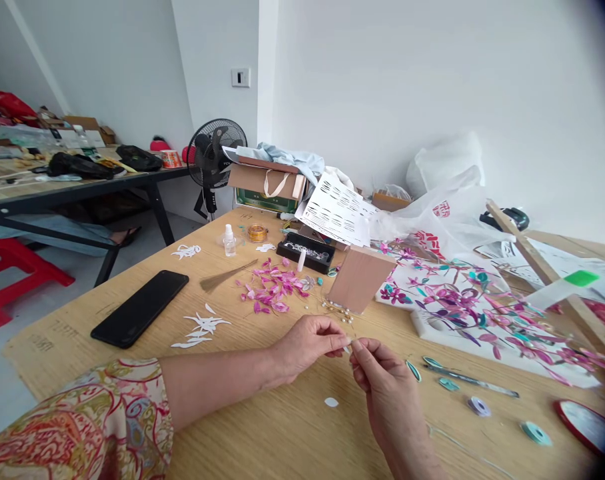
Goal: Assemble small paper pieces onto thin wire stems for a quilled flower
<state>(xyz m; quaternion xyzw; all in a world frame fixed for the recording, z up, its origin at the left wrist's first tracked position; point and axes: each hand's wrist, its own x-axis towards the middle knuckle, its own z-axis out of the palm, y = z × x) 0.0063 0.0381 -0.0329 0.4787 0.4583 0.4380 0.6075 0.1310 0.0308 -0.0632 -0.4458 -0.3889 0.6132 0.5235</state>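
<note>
pinches tiny pale piece (pixel 348 347) in clamped fingers of left hand (pixel 305 345) and right hand (pixel 386 381), probably for fine control; has pink petals (pixel 276 280) ahead, presumably within reach.

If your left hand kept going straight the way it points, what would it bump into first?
Probably the right hand: the left hand points toward its thumb and fingers, very close by. One picture can't show exactly how their heights line up.
</note>
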